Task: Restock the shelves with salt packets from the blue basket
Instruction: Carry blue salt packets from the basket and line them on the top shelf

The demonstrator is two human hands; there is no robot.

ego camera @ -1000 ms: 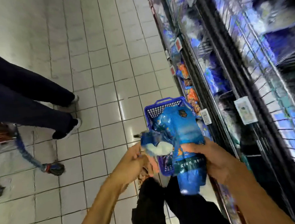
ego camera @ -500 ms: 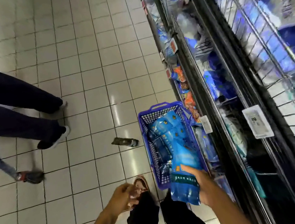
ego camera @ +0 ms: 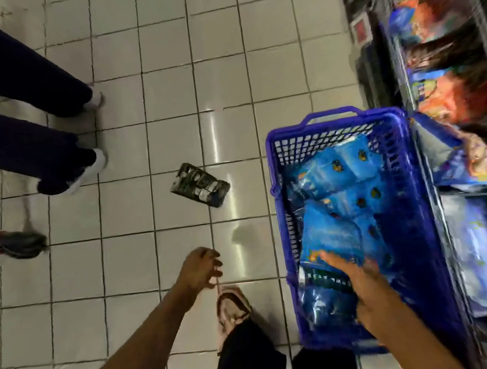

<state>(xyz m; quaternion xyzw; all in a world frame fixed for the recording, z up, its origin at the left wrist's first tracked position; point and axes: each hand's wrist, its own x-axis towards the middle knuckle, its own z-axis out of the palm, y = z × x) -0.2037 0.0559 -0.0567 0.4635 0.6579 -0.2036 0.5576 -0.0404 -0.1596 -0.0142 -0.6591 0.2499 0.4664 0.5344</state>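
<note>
With our right hand (ego camera: pixel 363 287) gripping a salt packet (ego camera: pixel 327 268) at the blue basket's (ego camera: pixel 282 239) 6 o'clock end, left hand (ego camera: pixel 198 269) loose and empty, we judge it soft, slick, dense: grasp mid-body.

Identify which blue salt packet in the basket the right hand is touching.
The nearest one, at the blue basket's near end: the right hand lies on its dark printed band. The other packets lie farther back, untouched.
</note>
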